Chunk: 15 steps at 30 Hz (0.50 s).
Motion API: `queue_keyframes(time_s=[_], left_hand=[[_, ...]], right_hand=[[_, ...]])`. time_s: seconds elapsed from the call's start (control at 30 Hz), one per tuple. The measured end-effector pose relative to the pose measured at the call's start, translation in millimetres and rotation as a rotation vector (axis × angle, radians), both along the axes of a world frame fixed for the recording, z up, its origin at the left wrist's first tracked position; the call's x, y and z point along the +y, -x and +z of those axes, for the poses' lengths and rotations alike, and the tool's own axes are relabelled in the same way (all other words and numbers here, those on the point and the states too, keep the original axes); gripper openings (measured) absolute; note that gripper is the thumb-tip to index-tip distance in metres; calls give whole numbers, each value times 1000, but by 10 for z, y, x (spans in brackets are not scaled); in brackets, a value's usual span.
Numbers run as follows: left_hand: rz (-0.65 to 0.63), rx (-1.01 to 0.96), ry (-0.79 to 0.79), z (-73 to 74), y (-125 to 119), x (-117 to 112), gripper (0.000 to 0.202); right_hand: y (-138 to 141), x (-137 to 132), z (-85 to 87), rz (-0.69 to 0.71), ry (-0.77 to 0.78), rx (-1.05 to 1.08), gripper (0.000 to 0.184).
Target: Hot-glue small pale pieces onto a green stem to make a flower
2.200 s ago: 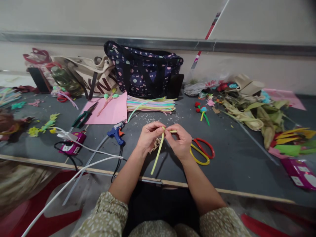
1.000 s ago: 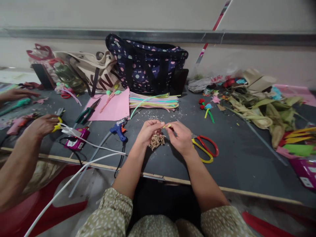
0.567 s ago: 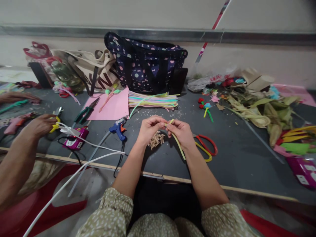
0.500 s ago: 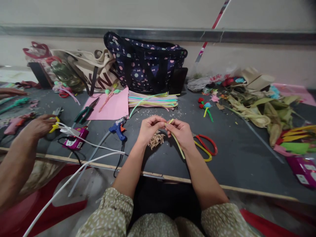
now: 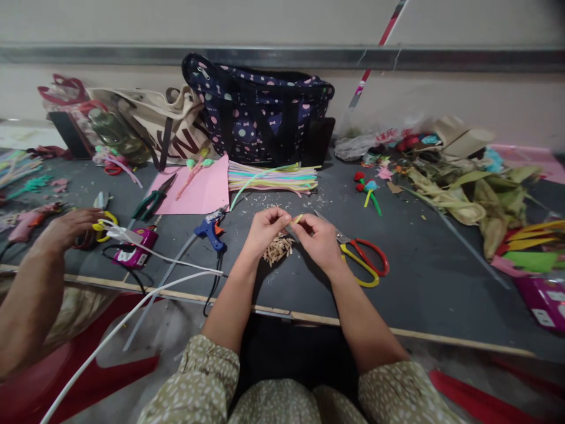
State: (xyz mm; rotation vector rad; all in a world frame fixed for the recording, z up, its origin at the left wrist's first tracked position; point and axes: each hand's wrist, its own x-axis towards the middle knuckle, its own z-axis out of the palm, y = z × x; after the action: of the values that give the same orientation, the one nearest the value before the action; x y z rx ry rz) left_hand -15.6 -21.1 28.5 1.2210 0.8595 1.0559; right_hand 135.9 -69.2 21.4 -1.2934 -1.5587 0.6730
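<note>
In front of me, my left hand (image 5: 267, 231) and my right hand (image 5: 316, 237) meet with their fingertips pinched together. Between them shows a short bit of yellow pipe cleaner (image 5: 298, 218); the fingers hide the remainder. Just below the fingertips lies a heap of small brown pieces (image 5: 279, 250). Scissors (image 5: 362, 259) with red and yellow handles rest beside my right hand, their blades partly behind it. To the left of my left hand is a blue glue gun (image 5: 212, 231).
Behind my hands lies a bundle of pastel pipe cleaners (image 5: 273, 179), with a dark patterned bag (image 5: 265, 118) beyond. A co-worker's hand (image 5: 66, 229) rests at the left near yellow-handled pliers (image 5: 106, 227). A white cable (image 5: 132, 312) crosses the table edge. Dried husks (image 5: 459, 194) lie right.
The long yellow strip that hung under my right hand no longer shows; only a short bit sticks up. My right hand has turned slightly. The co-worker's hand has come off the yellow handles.
</note>
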Motion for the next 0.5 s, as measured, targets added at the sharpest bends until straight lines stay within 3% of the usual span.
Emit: queue_keyframes(time_s=[0.07,0.13,0.33,0.5], left_hand=[[-19,2,30,-23,7,11,39],[-32,-9,58,-33,6,11,39],[-60,-112,101,-9,18,-8,35],[-147,-150,30,-10,75,2,30]], right_hand=[[3,-1,2,-19,-41,-96,17],[5,7,14,-11,3,-37,18],[-2,33,89,99,441,581,31],[-22,39,143,161,604,781,32]])
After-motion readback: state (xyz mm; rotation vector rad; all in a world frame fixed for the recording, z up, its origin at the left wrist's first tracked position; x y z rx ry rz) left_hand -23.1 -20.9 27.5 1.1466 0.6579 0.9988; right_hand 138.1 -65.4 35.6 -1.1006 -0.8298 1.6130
